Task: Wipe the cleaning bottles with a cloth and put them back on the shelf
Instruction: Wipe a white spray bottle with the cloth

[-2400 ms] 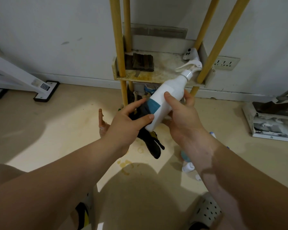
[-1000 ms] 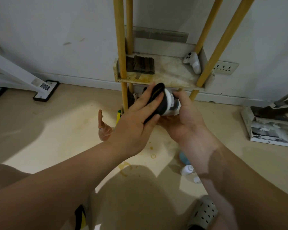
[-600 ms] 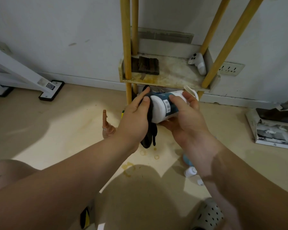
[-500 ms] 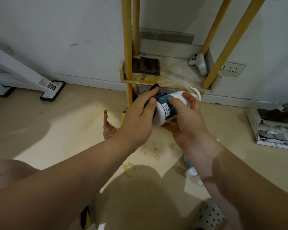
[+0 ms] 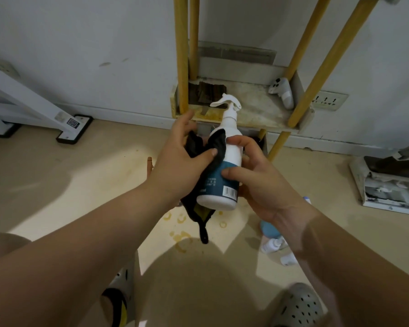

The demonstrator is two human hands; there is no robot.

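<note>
white spray bottle (image 5: 232, 149) upright mid-frame, right hand (image 5: 262, 185) grip curled round its teal label, left hand (image 5: 177, 168) grip pinching black cloth (image 5: 219, 145) against its side, grubby shelf (image 5: 255, 107) right behind

White spray bottle (image 5: 216, 185) with a teal label, upright, nozzle toward 12 o'clock. Black cloth (image 5: 216, 143) lies against its 9 o'clock side. Stained shelf (image 5: 255, 105) stands beyond, at 12 o'clock.
</note>
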